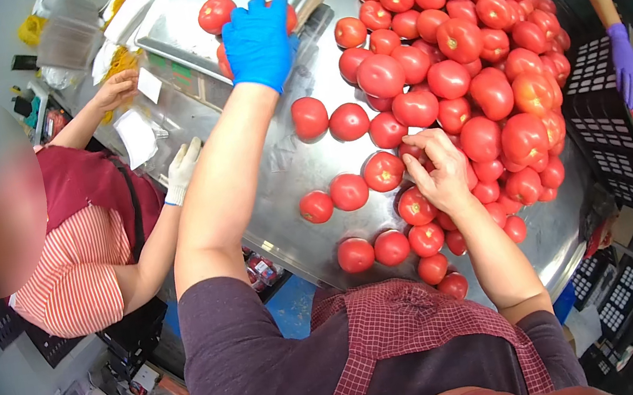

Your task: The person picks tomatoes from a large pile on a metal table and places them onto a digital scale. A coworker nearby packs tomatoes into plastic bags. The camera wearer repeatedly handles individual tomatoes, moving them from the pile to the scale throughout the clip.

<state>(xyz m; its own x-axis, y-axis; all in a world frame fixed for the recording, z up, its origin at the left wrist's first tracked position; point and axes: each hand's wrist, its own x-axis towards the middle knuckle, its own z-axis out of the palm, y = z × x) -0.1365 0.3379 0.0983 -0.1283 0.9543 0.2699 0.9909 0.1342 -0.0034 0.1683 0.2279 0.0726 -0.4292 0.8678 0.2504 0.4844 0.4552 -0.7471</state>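
Note:
My left hand (pixel 261 45), in a blue glove, is over a metal tray (pixel 176 16) at the top of the view. A tomato (pixel 290 17) shows between its thumb and fingers, mostly covered by the glove. Beside that hand another tomato (pixel 217 14) lies in the tray, and part of a third (pixel 223 61) peeks out. My right hand (pixel 444 172) is bare and sits at the near left edge of a large heap of tomatoes (pixel 460 39). Its thumb and fingers curl round a tomato (pixel 412 152), partly hidden.
Several loose tomatoes (pixel 348 192) lie on the steel table (pixel 286 203) left of the heap. At left, a co-worker's gloved hand (pixel 184 165) is close to my left forearm. Another person's purple glove (pixel 625 67) rests at a black crate (pixel 606 127) on the right.

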